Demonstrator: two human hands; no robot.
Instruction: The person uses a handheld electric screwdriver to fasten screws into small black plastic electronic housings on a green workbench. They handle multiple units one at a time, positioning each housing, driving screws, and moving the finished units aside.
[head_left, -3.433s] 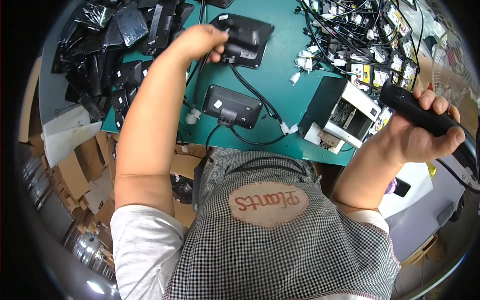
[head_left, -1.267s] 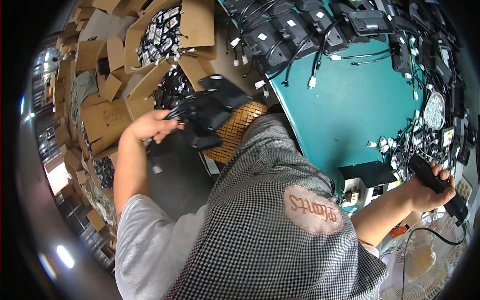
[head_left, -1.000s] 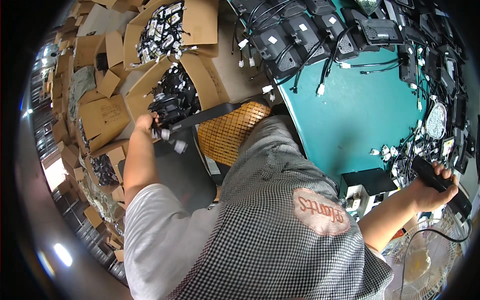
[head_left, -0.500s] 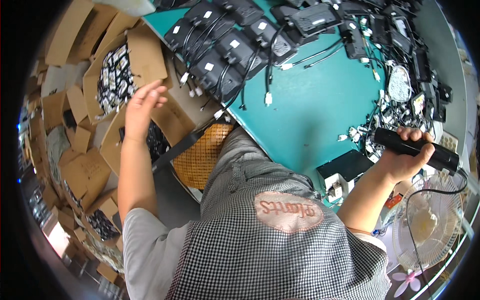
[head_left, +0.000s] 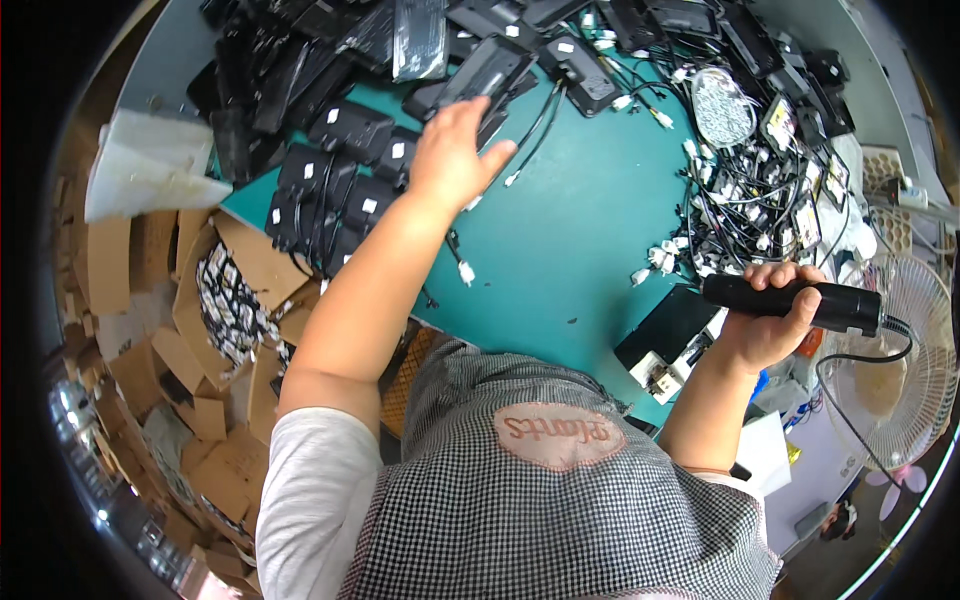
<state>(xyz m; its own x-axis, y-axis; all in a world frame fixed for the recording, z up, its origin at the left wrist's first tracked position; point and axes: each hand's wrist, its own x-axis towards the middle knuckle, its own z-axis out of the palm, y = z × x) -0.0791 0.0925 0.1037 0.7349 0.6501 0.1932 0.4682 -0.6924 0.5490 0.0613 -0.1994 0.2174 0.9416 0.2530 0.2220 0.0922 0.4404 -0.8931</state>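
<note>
My left hand (head_left: 450, 160) reaches over the green tabletop, thumb spread and fingers stretched out. Its fingertips are at the near edge of a flat black plastic housing (head_left: 490, 68); whether they touch it I cannot tell. In my right hand (head_left: 765, 338) is a black corded electric screwdriver (head_left: 845, 308), held level with fingers wrapped round its body. Left of my left forearm lie several black housings (head_left: 350, 130) with small white labels and black cables. Below the screwdriver's left end sits a black box (head_left: 660, 325) with a white fixture (head_left: 655, 375) beside it.
Loose cables with white connectors (head_left: 770, 215) pile up at the right, around a clear dish of small parts (head_left: 722, 108). More black housings (head_left: 290, 70) crowd the far side. A fan (head_left: 890, 350) stands at right. Open cardboard boxes (head_left: 250, 260) fill the left floor.
My left hand has swung from above the boxes on the left to the housings on the table. The view has turned left. My right hand still holds the electric screwdriver.
</note>
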